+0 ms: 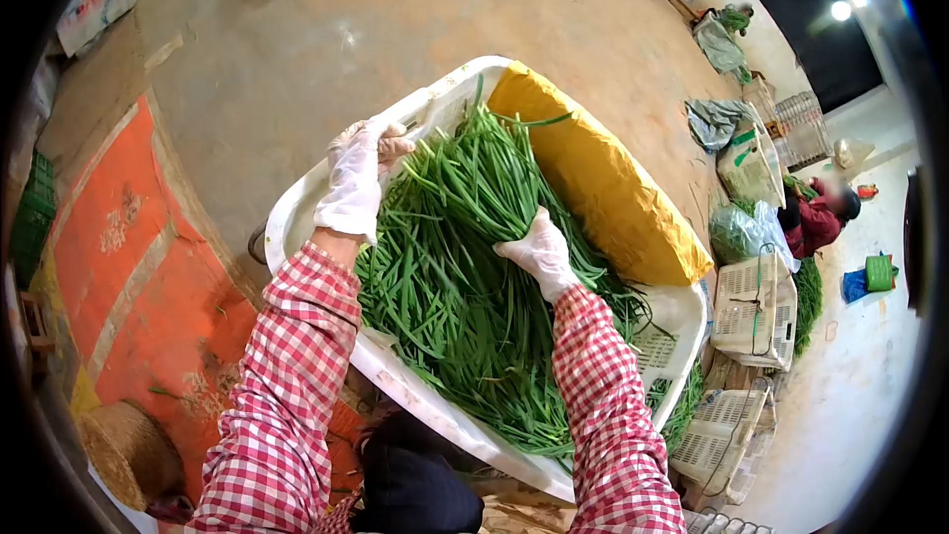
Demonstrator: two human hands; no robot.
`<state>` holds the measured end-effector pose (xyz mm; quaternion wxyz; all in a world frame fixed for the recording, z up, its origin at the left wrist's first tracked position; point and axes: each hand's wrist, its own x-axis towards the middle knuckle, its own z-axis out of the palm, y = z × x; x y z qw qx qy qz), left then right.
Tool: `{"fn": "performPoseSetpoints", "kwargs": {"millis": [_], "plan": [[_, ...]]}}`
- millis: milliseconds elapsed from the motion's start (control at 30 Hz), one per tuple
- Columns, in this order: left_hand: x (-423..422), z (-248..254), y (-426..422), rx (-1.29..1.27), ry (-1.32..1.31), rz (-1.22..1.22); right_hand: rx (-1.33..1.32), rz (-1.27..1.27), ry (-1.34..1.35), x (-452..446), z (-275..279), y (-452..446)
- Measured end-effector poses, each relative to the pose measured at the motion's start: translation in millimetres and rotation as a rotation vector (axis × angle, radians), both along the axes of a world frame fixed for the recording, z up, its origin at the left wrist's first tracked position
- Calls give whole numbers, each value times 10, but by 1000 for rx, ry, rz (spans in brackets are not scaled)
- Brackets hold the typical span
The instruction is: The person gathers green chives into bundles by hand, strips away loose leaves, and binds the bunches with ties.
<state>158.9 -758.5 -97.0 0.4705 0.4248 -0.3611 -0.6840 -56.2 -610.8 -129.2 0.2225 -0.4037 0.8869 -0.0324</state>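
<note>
A large white plastic basket (pixel 455 398) is heaped with long green garlic chives (pixel 445 307). My right hand (pixel 542 255), in a thin white glove, is closed on a bunch of chives near the middle of the heap. My left hand (pixel 361 170), gloved too, is at the basket's left rim beside the cut ends of the stalks. Its fingers are curled, and what they hold, if anything, is hidden. A yellow sheet (pixel 603 183) lines the far right wall of the basket.
An orange mat (pixel 119 247) lies on the floor at left, with a twine roll (pixel 129 455) nearby. White crates (pixel 751 307) line the right side, where a person in a dark red top (pixel 819 218) sits. A green crate (pixel 36 203) stands far left.
</note>
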Motion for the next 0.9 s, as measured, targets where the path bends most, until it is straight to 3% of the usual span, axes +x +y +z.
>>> {"fn": "performPoseSetpoints", "kwargs": {"millis": [167,233,333,367,433,500,633,700,767,833,900], "plan": [[202,-104,149,-110,-69,16,-675,-25,-502,-274,-35,593],[386,-139,384,-115,-73,0,-741,-35,-605,-322,52,809],[541,165,779,-299,-275,-482,-809,-98,-698,-320,118,1005],[491,158,893,-225,-280,-613,-821,-101,-700,-305,128,1051],[329,-87,867,-620,-685,-783,-812,-66,-718,-207,141,1099],[110,-264,905,-714,-473,-755,-825,19,-693,-106,80,1126],[-45,199,1096,-260,127,-803,-691,168,-514,96,65,1110],[-124,-220,1064,-749,-129,-538,-690,174,-516,156,-43,1102],[-255,-177,1095,-182,283,-438,-633,174,-436,243,45,1074],[-290,74,1129,-130,67,-356,-568,178,-353,255,7,1059],[-302,-195,986,-161,128,-369,-485,180,-295,176,-179,1035]]}}
